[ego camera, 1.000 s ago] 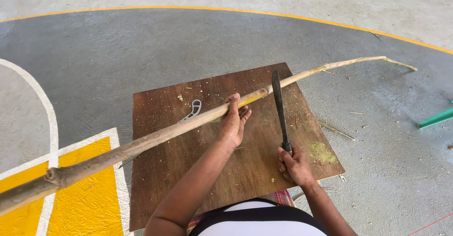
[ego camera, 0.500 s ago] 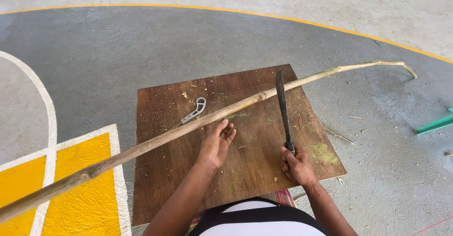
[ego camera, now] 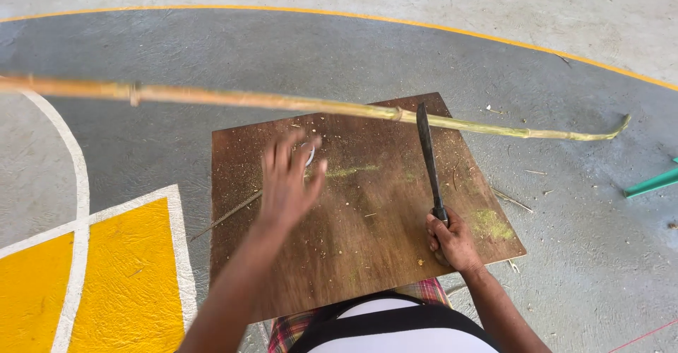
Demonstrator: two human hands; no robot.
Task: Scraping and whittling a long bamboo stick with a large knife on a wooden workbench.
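The fingers of the left hand are spread wide and hold nothing; the hand is blurred and hangs over the middle of the brown wooden board, a little left of the centre of the frame. The fingers of the right hand are closed tightly around the handle of a dark long knife, in the lower right part of the board. The blade of the knife points up toward the top edge of the board, and its tip meets the long cane stalk, or is just in front of it; I cannot tell if they really touch. The stalk goes across the whole frame from the far left edge to the right, above the upper part of the board. It is yellow-brown on the left, more green on the right, and its thin end curves up at the right side. No hand holds the stalk in this view. Small chips and greenish dust lie on the board. A small pale object is partly hidden behind the left hand, too covered to name. The board lies on a grey painted floor with a yellow curved line at the top, a white line and a yellow field at the lower left. A green bar is at the right edge.
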